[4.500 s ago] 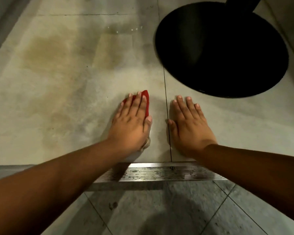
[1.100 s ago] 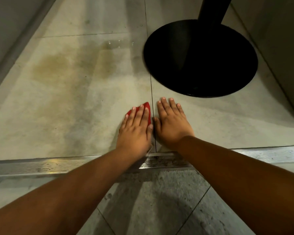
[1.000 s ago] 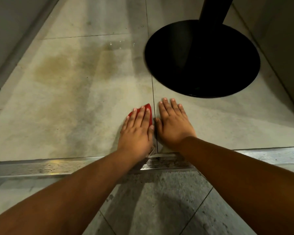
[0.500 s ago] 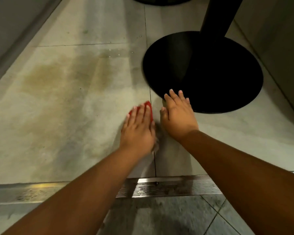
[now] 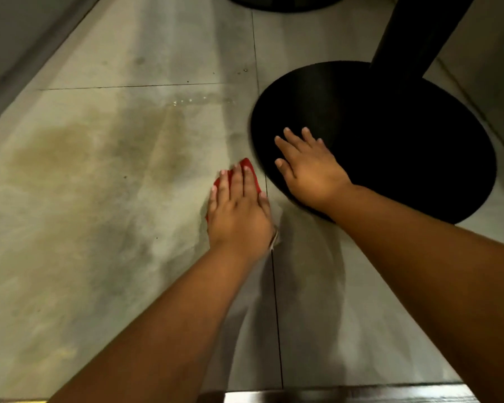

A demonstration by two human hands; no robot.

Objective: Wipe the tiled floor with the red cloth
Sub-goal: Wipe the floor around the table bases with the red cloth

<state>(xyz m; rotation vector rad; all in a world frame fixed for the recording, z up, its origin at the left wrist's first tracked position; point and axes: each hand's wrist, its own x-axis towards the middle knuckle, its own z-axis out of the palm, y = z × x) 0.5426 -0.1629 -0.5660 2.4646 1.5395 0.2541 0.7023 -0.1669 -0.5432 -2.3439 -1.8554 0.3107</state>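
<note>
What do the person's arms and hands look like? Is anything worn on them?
Both forearms are bare, with no sleeves in view. The left hand and right hand wear no gloves and no rings that I can see. Something pale shows at the left wrist; the frame is too blurred to identify it.

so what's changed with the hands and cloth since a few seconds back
Both hands slid forward, away from the metal drain strip. The right hand has come onto the black table base. The left hand stays flat on the red cloth, left of the tile joint.
</note>
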